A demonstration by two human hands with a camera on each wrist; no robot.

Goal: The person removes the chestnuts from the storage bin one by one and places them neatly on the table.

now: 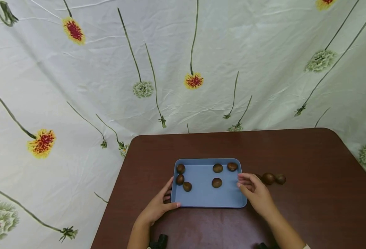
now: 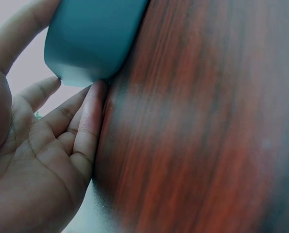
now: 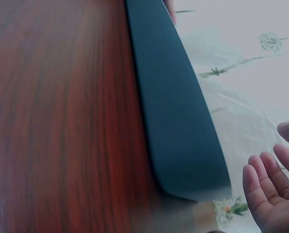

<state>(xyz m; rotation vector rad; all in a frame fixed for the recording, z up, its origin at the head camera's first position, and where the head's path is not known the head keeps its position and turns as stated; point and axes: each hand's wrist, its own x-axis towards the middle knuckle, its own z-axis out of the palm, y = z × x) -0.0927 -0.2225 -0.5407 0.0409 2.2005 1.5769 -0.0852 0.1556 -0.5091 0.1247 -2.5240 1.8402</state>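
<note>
A blue rectangular tray (image 1: 201,197) lies on the table, with several brown chestnuts in it. Three chestnuts (image 1: 180,179) cluster at its left end; the others (image 1: 217,182) lie spread in the right half. My left hand (image 1: 156,207) holds the tray's near left corner, thumb at the front rim and fingers along the left side; the left wrist view shows fingertips against the tray's wall. Over the right rim hovers my right hand (image 1: 259,195), fingers loosely bent, nothing in them. The right wrist view shows its palm and fingers apart from the tray's near wall (image 3: 178,107).
Just right of the tray, more chestnuts (image 1: 268,178) sit in a row on the dark brown table (image 1: 320,193), one partly hidden behind my right hand. A white cloth with printed flowers (image 1: 264,52) hangs behind the table and down its left side.
</note>
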